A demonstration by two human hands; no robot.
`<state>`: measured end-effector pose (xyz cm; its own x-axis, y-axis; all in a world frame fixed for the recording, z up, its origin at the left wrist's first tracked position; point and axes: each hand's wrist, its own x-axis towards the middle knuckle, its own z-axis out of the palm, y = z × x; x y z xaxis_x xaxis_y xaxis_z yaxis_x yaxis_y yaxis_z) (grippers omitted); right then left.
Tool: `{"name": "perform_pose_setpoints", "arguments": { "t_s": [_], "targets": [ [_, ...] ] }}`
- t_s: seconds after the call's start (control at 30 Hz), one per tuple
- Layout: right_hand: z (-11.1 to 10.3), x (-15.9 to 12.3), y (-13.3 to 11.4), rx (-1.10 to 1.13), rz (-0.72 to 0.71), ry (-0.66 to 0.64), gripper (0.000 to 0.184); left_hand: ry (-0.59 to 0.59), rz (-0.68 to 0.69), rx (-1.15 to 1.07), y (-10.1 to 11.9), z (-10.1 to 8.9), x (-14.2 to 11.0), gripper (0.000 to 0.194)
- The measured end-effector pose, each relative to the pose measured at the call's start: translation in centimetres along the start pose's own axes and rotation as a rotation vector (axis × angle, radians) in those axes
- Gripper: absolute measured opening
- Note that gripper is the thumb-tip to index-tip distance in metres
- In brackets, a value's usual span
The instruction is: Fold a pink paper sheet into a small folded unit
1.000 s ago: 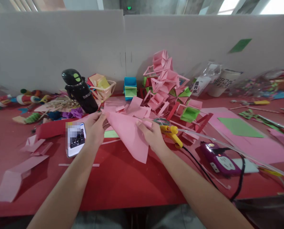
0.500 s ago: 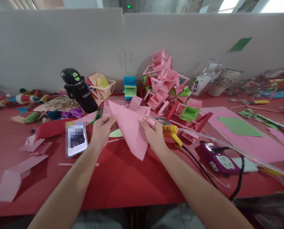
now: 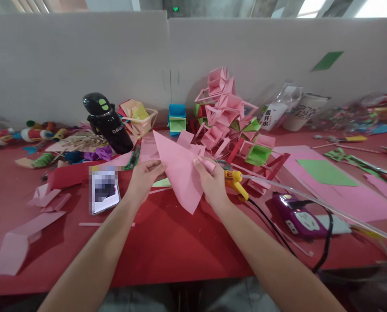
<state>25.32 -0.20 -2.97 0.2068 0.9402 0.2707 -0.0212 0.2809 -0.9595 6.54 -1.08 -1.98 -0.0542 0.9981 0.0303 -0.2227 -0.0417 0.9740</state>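
Note:
A sheet of pink paper (image 3: 180, 173) is held up above the red table, one corner pointing to the upper left and one hanging down. My left hand (image 3: 144, 180) pinches its left edge, with the fingertips partly behind the sheet. On the other side, my right hand (image 3: 213, 180) grips a rolled edge of the paper, thumb on top. A yellow glue gun (image 3: 236, 184) lies just right of my right hand. To the left of my left hand lies a phone (image 3: 105, 193) with a partly blurred screen. Behind the sheet are more pink paper pieces (image 3: 185, 138).
Folded pink paper shapes (image 3: 226, 104) are piled at the back. A black bottle (image 3: 109, 125) stands back left. On the right are a purple power socket (image 3: 297, 216) with cables, green paper (image 3: 326, 172) and a clear plastic bottle (image 3: 279, 106). A grey partition (image 3: 83, 56) closes off the back.
The pink sheet and both hands have shifted slightly to the right, and its lower corner has risen a little. Both hands keep their hold.

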Motion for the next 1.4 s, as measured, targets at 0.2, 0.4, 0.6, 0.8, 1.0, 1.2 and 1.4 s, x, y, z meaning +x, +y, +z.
{"name": "perform_pose_setpoints", "arguments": {
  "t_s": [0.2, 0.4, 0.6, 0.8, 1.0, 1.2, 1.4],
  "targets": [
    [0.0, 0.0, -0.3, 0.02, -0.012, 0.011, 0.023, 0.076, 0.065, 0.122, -0.2, 0.0, 0.0, 0.029],
    [0.0, 0.0, -0.2, 0.056, 0.025, 0.044, 0.025, -0.044, -0.003, 0.1, -0.5, 0.4, -0.2, 0.032],
    [0.2, -0.2, -0.2, 0.078, -0.037, 0.057, 0.022, 0.029, 0.07, 0.175, -0.6, 0.6, -0.2, 0.028],
    [0.3, -0.4, -0.4, 0.101, -0.051, 0.115, 0.021, -0.08, 0.071, 0.273, -0.8, 0.5, -0.2, 0.026],
    [0.6, -0.7, -0.5, 0.115, -0.072, 0.086, 0.018, -0.015, 0.178, 0.562, -0.4, 0.4, -0.6, 0.028],
    [0.2, -0.3, -0.9, 0.24, 0.069, -0.039, 0.016, 0.039, 0.399, 0.831, 1.4, -1.0, -0.4, 0.021],
    [-0.4, 0.2, -1.6, 0.244, 0.31, -0.392, 0.032, -0.214, 0.332, 0.893, 2.8, -2.8, -0.1, 0.022]
  ]
}}
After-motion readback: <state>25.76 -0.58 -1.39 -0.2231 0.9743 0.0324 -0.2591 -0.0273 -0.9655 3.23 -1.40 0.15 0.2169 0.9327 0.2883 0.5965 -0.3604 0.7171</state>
